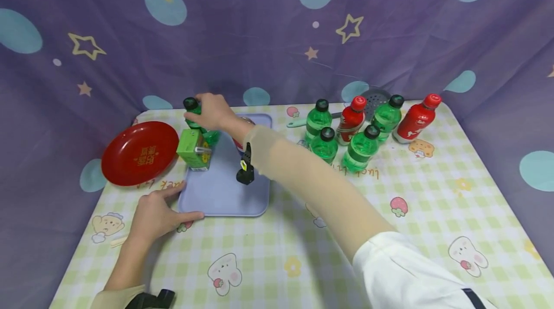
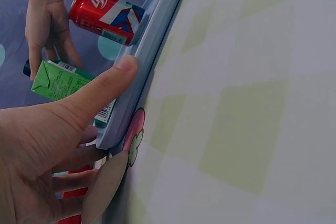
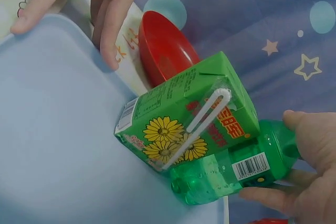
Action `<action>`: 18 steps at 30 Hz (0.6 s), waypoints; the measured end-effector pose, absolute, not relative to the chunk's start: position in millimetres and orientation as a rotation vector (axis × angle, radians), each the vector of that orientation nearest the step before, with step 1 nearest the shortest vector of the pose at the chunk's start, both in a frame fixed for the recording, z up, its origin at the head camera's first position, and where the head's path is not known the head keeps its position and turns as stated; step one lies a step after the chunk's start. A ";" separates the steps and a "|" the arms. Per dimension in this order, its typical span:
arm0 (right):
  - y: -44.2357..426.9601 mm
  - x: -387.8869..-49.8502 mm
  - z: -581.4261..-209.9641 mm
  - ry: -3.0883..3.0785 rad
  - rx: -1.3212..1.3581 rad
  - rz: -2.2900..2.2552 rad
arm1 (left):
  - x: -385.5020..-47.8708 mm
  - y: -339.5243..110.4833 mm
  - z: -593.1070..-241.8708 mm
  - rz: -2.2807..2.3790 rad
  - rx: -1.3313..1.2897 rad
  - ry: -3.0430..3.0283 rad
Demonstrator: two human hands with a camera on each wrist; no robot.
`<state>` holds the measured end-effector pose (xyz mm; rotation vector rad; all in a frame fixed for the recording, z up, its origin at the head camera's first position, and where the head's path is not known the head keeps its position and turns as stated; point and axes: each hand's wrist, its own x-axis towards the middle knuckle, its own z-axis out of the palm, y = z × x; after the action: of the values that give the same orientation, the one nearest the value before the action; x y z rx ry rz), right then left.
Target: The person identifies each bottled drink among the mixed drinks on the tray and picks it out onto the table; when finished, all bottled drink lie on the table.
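My right hand (image 1: 214,111) grips a green plastic bottle (image 3: 236,174) with a black cap near its top. The bottle is at the far left corner of the pale blue tray (image 1: 225,196), close behind a green drink carton (image 1: 193,149) that has a straw on its side. A red soda can (image 2: 107,17) is also on the tray, mostly covered by the right forearm in the head view. My left hand (image 1: 157,215) is spread around the tray's near left corner, thumb at the front rim and fingers along the left side.
Left of the tray lies a red plate (image 1: 140,154). To the right stand several green bottles (image 1: 318,119) and two red bottles (image 1: 414,119). A dark slotted spoon (image 1: 375,97) lies behind them, near the purple curtain (image 1: 259,35).
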<state>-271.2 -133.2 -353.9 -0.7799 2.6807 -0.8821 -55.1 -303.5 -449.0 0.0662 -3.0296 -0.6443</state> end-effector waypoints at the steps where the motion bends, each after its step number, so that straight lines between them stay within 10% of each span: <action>1: -133.3 -270.8 -353.6 2.681 -0.772 -0.883 | -55.1 -303.4 -448.8 -0.645 0.067 -3.031; 18: -125.3 -269.3 -338.9 2.672 -0.713 -1.039 | -55.4 -303.2 -449.2 -0.655 0.104 -3.058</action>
<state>-269.3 -125.3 -338.9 -0.7132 2.6720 -1.0386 -55.4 -303.2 -449.2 0.1045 -3.0583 -0.6551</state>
